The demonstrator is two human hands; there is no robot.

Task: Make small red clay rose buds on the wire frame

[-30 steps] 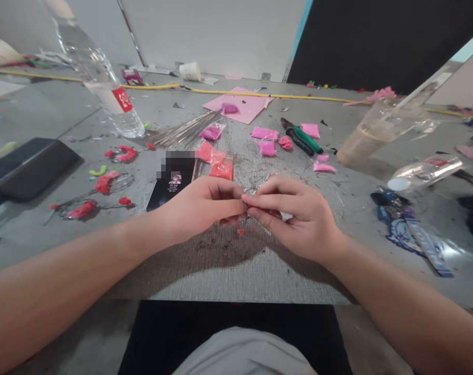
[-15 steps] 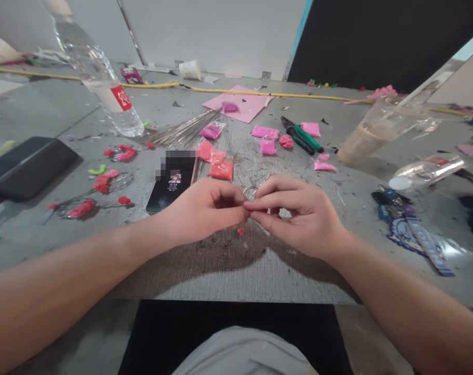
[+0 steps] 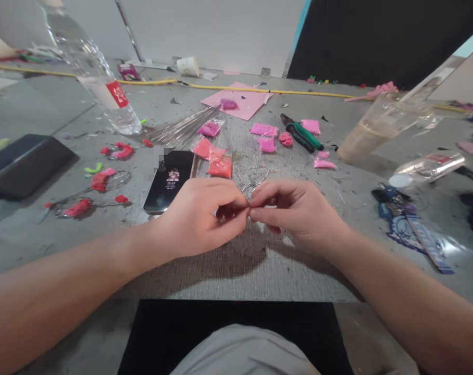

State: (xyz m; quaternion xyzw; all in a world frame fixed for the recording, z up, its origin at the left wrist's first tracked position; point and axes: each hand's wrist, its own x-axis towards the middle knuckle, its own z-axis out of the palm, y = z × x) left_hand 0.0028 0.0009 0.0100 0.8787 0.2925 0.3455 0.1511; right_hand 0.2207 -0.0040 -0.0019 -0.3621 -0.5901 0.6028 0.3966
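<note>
My left hand (image 3: 209, 216) and my right hand (image 3: 299, 211) meet over the near part of the table, both closed in a pinch. Their fingertips press together on a thin wire (image 3: 256, 182), whose bent, shiny length shows just behind the fingers. Whatever else sits between the fingertips is hidden. Beyond my left hand lie small bags of red clay (image 3: 220, 164), and a phone (image 3: 168, 182) rests at its wrist. Red clay pieces on wire (image 3: 79, 208) are spread out to the left.
Green-handled pliers (image 3: 303, 136) and pink clay bags (image 3: 263, 129) lie farther back. A bundle of wires (image 3: 182, 127) points toward a pink sheet (image 3: 250, 109). A water bottle (image 3: 107, 99) stands left; a drink cup (image 3: 367, 135), a lying bottle (image 3: 427, 169) and keys (image 3: 393, 200) are right.
My fingertips have shifted slightly and my right fingers are bent closer together. A small red bit seen below my hands before is now out of sight. The view has moved a little.
</note>
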